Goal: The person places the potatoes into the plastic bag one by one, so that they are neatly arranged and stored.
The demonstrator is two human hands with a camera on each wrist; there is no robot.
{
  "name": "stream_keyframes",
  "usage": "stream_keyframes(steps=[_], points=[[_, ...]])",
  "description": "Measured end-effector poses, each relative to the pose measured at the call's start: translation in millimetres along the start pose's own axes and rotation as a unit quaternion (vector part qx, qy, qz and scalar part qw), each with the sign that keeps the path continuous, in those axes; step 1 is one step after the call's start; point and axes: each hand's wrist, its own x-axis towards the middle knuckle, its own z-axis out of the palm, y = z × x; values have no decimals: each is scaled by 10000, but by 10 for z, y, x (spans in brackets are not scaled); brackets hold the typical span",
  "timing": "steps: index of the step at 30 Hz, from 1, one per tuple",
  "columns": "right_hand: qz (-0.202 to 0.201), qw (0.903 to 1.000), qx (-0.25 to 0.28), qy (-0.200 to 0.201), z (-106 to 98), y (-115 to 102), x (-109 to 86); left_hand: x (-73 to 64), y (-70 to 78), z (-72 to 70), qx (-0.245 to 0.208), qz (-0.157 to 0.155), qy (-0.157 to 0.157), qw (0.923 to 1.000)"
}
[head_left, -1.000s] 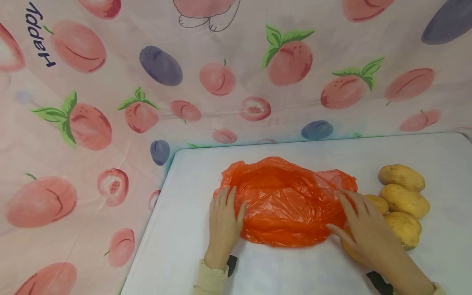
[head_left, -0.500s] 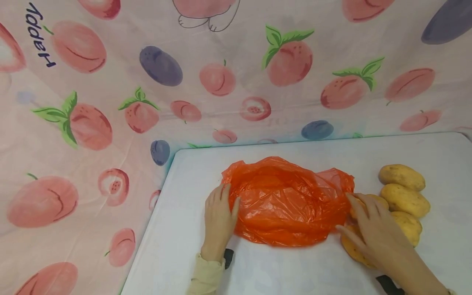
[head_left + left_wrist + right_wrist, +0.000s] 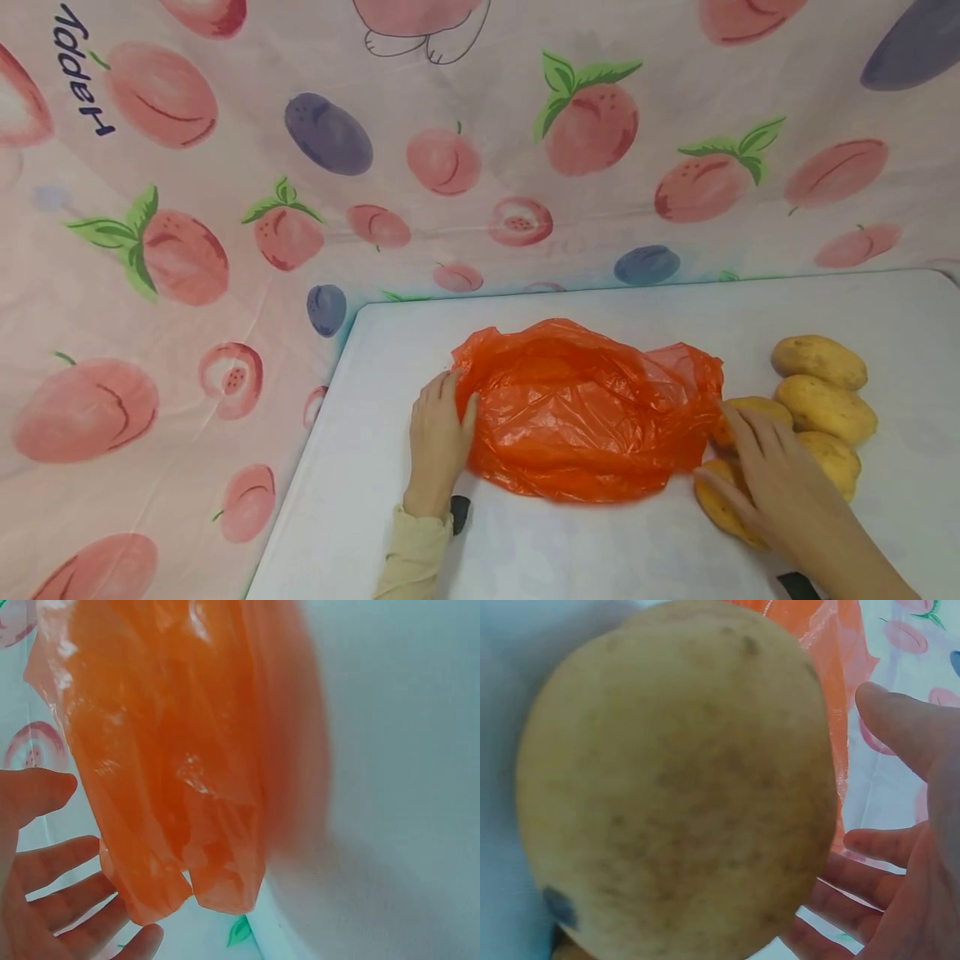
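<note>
A crumpled orange-red plastic bag lies spread on the white table, bulging a little. My left hand is at its left edge, fingers relaxed; in the left wrist view the fingertips meet or nearly meet the plastic. On the other side, my right hand hovers over the nearer potatoes, between them and the bag, its thumb apart from the loosely bent fingers. One potato lies under that thumb, and another potato peeks out beyond the fingers. A large potato fills much of the right wrist view, ungripped.
A column of potatoes sits at the right: a far potato, a middle potato and a near potato partly covered by my right hand. A pink fruit-print cloth hangs behind and left of the table.
My left hand has drawn left, from over the bag to its edge. My right hand has shifted right and nearer, away from the bag, uncovering more of the potatoes. The bag barely moved.
</note>
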Motion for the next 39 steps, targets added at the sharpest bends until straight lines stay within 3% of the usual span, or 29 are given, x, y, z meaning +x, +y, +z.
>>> stream_keyframes(steps=[12, 19, 29, 39], points=[[372, 9976, -90, -575, 51, 33, -55, 80, -86, 58, -119, -147, -130, 9997], [349, 9982, -46, -483, 75, 55, -96, 129, -115, 57, -142, -486, -400, 9979], [203, 9986, -196, -437, 67, 53, -131, 180, -183, 83, -260, -637, -502, 9964], [500, 9910, -273, -1209, 81, 50, -114, 215, -228, 117, -557, -893, -838, 9909]])
